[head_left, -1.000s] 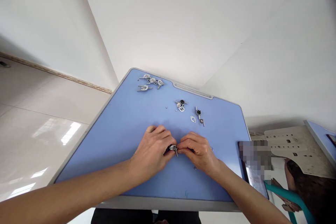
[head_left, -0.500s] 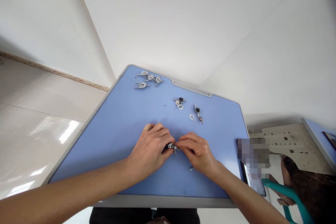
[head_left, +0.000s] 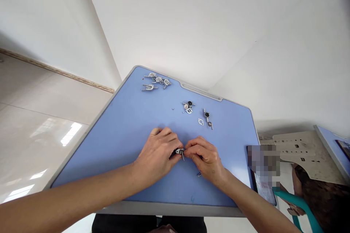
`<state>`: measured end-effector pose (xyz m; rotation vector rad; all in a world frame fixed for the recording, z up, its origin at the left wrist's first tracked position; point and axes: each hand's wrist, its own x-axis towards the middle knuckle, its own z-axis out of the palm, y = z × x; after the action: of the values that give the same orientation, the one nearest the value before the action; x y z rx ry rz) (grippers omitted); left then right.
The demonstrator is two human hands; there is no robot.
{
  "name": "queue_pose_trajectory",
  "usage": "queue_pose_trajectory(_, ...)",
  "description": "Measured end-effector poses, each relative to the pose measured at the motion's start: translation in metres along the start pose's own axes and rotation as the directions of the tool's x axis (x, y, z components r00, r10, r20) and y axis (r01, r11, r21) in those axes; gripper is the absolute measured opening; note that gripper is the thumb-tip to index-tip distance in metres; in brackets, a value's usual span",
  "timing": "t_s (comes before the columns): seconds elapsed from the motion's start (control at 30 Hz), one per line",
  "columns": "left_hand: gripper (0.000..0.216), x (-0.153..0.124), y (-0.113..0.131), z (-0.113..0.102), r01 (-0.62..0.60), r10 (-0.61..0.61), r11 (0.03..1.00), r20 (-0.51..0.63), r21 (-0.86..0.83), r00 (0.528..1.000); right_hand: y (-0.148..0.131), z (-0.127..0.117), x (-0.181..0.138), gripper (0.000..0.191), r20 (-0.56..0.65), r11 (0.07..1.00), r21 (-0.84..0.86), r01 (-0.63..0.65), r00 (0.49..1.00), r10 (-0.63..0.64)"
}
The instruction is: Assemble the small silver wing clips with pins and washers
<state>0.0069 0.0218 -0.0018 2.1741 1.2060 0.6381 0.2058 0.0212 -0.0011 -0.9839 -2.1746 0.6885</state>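
Note:
My left hand (head_left: 160, 149) is closed around a small metal valve (head_left: 179, 151) with a silver flange plate and a lever that points down toward me. Its fingers hide the valve's left side. Against the valve's right edge, my right hand (head_left: 205, 156) has its thumb and forefinger pinched together; what lies between them is too small to make out. Partly under the right hand lies a short metal piece (head_left: 199, 174). Beyond the hands are a flat silver plate with a hole (head_left: 200, 121) and a valve body with a black round centre (head_left: 206, 114).
Several silver valves (head_left: 158, 79) lie at the desk's far left. Another black-centred valve body (head_left: 189, 103) sits with loose round parts (head_left: 186, 106) and tiny bits (head_left: 172, 109) near the middle. A phone (head_left: 265, 189) is at the right edge; another person sits beyond it.
The view has shifted slightly. Both hands stay at the valve, and the thin silver bit by my right fingertips shows less now.

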Motion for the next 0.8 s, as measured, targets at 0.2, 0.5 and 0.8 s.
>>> queue_pose_trajectory(0.2,0.005,0.0,0.0,0.0,0.006,-0.006,1.0,-0.003,-0.005,1.0,0.002,-0.003,-0.004,0.022,-0.008,0.993,-0.101,0.068,0.998,-0.069)
queue_pose_trajectory(0.5,0.005,0.0,0.0,0.0,-0.009,0.009,1.0,-0.021,0.004,1.0,-0.001,-0.007,-0.008,0.017,-0.012,0.987,-0.16,-0.011,1.0,0.01)
queue_pose_trajectory(0.8,0.005,-0.001,0.001,-0.001,-0.01,0.011,0.999,-0.024,0.039,1.0,-0.037,0.0,-0.041,0.015,0.055,0.963,-0.271,0.006,0.998,0.009)
